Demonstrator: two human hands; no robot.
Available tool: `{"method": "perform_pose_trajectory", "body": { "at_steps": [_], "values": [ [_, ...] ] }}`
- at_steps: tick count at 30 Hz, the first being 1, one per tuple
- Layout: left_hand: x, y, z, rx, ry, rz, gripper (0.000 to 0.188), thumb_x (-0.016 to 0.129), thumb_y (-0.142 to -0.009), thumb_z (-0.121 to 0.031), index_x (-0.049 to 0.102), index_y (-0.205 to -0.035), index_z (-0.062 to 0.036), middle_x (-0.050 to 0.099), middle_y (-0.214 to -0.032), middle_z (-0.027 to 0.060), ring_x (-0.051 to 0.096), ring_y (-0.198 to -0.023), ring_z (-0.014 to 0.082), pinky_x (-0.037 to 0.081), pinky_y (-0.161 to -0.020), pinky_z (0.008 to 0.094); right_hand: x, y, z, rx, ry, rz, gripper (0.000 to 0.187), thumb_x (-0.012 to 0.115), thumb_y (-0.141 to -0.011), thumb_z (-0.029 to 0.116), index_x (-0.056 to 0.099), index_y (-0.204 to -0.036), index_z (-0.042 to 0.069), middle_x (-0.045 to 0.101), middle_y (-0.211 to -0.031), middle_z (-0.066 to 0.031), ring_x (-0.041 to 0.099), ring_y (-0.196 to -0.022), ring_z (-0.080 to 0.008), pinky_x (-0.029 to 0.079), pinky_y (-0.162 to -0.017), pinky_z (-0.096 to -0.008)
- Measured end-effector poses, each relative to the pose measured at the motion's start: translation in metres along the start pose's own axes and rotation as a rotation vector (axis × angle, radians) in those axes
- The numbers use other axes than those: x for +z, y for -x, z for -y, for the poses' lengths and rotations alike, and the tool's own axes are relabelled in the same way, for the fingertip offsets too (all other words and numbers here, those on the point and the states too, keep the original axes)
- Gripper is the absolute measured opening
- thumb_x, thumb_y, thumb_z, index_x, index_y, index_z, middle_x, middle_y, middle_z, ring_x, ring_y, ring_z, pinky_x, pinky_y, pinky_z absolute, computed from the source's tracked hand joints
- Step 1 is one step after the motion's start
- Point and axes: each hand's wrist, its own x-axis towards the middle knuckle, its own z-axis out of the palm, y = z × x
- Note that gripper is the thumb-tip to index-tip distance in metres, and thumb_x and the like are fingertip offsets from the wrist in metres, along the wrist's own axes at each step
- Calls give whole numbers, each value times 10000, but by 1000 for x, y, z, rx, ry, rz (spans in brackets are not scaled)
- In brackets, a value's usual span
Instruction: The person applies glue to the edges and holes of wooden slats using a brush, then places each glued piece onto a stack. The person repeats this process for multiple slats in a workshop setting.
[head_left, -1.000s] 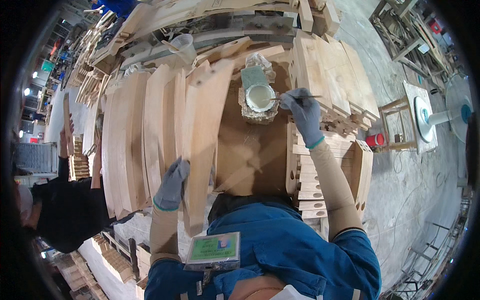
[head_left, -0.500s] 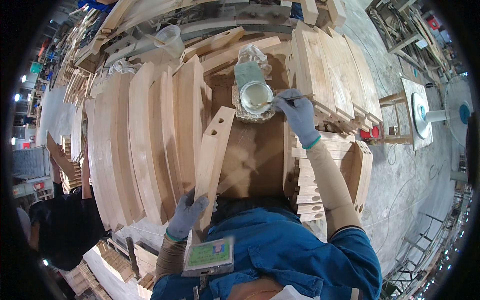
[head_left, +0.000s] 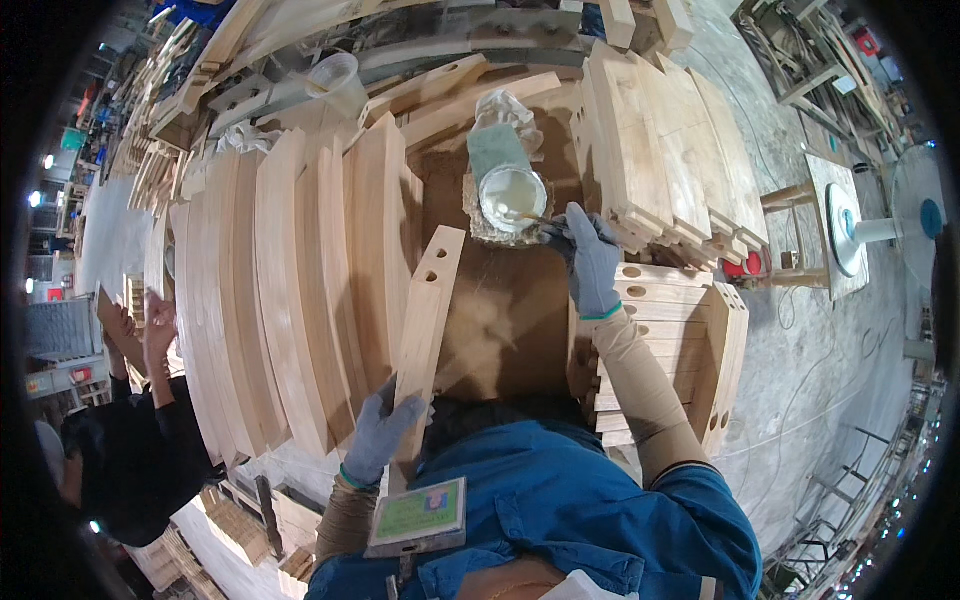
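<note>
My left hand (head_left: 378,432), in a grey glove, is closed around the lower part of a pale wooden bar (head_left: 428,325). The bar stands slanted, its far end showing two holes. My right hand (head_left: 594,268), gloved too, grips a thin stick-like tool (head_left: 538,219); whether it ends in a brush is hidden. The tool's tip dips into white, glue-like liquid (head_left: 512,190) inside a round container (head_left: 484,200). That container lies tilted toward me on a crusted block, with a greenish piece behind it.
Stacked wooden bars (head_left: 285,290) rise on the left; more stacks (head_left: 650,140) stand at the right, with holed bars (head_left: 665,325) below. A clear plastic cup (head_left: 340,85) and a white cloth (head_left: 510,108) lie beyond. A fan (head_left: 850,230) stands far right, and a co-worker (head_left: 140,440) is at left.
My right hand has rotated more upright and come slightly nearer, the tool's tip still in the container. My left hand and the bar have shifted only a little.
</note>
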Motion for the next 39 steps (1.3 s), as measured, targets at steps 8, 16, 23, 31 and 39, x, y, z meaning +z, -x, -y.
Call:
{"method": "perform_pose_trajectory", "body": {
  "at_steps": [8, 16, 23, 31, 39],
  "values": [
    [1, -10, 0, -3, 35, 50, 489, 610, -825, -65, 448, -1277, 31, 624, -924, 63, 587, -794, 99, 487, -700, 230, 0, 6, -3, -341, 310, -7, 89, 595, -868, 78, 580, -907, 0, 627, -850, -100, 638, -809, -205, 558, -742, -294],
    [2, -12, -4, 9, 8, 138, 630, 703, -734, -13, 434, -1303, 11, 589, -1072, 48, 563, -860, 81, 483, -738, 225, 40, 47, 59, -7, -232, 41, 146, 558, -900, 130, 554, -806, 19, 630, -809, -123, 644, -675, -201, 571, -612, -338],
    [4, -11, -4, 14, 62, 179, 706, 749, -687, -18, 417, -1309, 24, 563, -1162, 77, 542, -1009, 120, 449, -870, 256, 49, 65, 62, -32, -132, 76, 150, 553, -905, 142, 549, -819, 19, 634, -789, -128, 654, -692, -202, 573, -622, -345],
    [4, -9, 7, 15, 21, 162, 740, 768, -684, -61, 405, -1324, 20, 558, -1190, 85, 529, -1055, 133, 424, -920, 273, 45, 69, 60, -16, -178, 107, 45, 559, -870, 6, 515, -868, 15, 621, -920, -138, 652, -811, -222, 565, -760, -358],
    [4, -7, 7, 21, 18, 185, 740, 762, -684, -62, 403, -1326, 18, 557, -1190, 90, 528, -1058, 136, 417, -927, 272, 41, 71, 60, 8, -235, 224, 113, 540, -828, -87, 558, -891, 4, 587, -1001, -135, 612, -945, -240, 529, -877, -391]
  ]
}}
